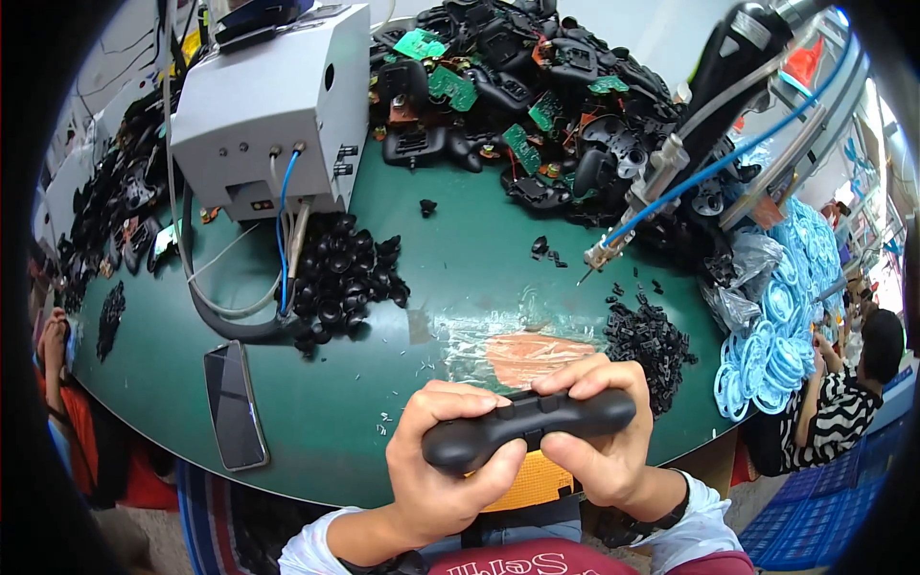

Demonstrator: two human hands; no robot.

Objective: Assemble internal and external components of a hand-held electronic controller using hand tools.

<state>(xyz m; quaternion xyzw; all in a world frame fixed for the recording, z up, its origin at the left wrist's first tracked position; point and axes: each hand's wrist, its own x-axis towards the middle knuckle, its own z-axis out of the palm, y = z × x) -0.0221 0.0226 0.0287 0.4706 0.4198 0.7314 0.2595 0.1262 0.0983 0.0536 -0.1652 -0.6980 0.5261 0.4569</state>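
Note:
A black game controller [516,422] is held level above the near edge of the green table. My left hand [431,465] wraps round its left grip, with the thumb on the side facing me. My right hand [609,450] closes round the right grip, fingers over the far edge by the shoulder buttons and thumb near the middle. Just below the controller, an orange perforated piece [539,479] shows between my hands. Beyond it, clear tape and a tan patch [527,356] lie on the tabletop.
A grey machine [259,134] stands at the back left beside black caps [345,283] and a phone [236,407]. Controllers and green boards [498,86] are heaped behind. A screwdriver [652,192] hangs over small black parts [647,350]. Blue rings [786,297] lie near a person [834,412].

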